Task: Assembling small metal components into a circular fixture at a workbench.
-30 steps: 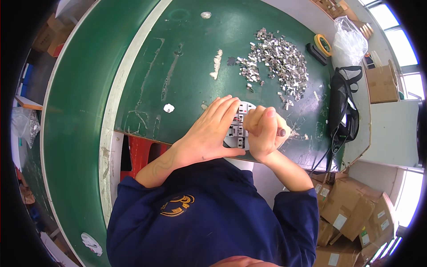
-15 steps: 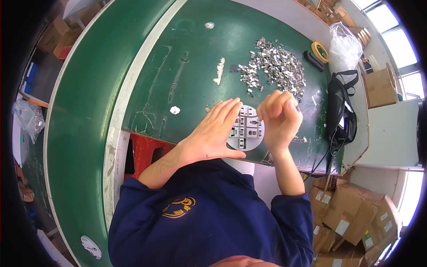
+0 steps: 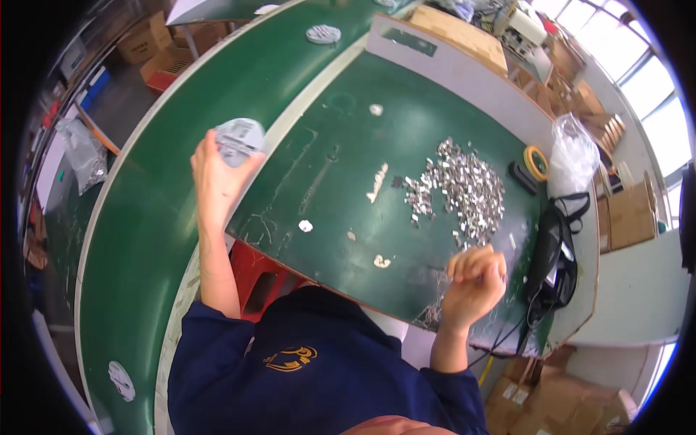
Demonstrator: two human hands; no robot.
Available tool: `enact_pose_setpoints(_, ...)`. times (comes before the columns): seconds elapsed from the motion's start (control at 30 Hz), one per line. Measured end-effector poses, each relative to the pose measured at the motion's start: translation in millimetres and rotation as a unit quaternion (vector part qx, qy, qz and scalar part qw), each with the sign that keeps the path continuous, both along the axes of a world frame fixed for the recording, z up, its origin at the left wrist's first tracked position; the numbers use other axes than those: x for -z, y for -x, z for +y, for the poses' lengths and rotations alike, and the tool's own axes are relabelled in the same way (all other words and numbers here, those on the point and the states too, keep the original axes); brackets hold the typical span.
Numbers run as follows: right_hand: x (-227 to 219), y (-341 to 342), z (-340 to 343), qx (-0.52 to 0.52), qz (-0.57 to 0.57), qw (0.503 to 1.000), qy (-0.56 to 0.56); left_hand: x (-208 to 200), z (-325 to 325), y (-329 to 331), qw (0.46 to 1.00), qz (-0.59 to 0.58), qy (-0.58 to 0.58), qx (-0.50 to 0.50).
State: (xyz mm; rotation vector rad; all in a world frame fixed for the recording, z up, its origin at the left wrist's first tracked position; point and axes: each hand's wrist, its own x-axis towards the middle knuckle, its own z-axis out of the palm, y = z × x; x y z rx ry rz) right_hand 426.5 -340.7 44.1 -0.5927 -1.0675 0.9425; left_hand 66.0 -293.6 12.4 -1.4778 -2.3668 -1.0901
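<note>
My left hand (image 3: pixel 221 170) grips the near edge of a round grey plastic disc (image 3: pixel 239 139) with slots and raised parts. It is over the green conveyor belt (image 3: pixel 161 217), close to the pale rail beside the table; whether the disc touches the belt I cannot tell. My right hand (image 3: pixel 475 284) is closed, fingers curled, above the right front part of the green table (image 3: pixel 341 210). Anything inside those fingers is hidden. Just beyond it lies a heap of small shiny metal pieces (image 3: pixel 467 190).
More grey discs lie on the belt, one far off (image 3: pixel 323 34) and one at the near left (image 3: pixel 121 381). A roll of yellow tape (image 3: pixel 536 163), a clear plastic bag (image 3: pixel 574 156) and a black bag (image 3: pixel 557 254) line the table's right side. A red stool (image 3: pixel 259 279) stands under the table's front edge.
My left hand has taken hold of the disc and carried it left from the table to over the belt. My right hand has drawn nearer my body, still closed. The view has shifted.
</note>
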Motion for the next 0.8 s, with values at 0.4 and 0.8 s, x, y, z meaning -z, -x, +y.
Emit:
enact_pose_setpoints(0.4, 7.9, -17.7, -16.7, -0.068, -0.003, 0.998, 0.018, 4.4, 173.4, 3.3, 0.97, -0.062, 0.126, 0.2)
enact_pose_setpoints(0.8, 13.8, -27.7, -17.4, -0.058, -0.102, 0.993, 0.03, 97.8, 436.7, 73.3, 0.959, 0.114, -0.091, 0.241)
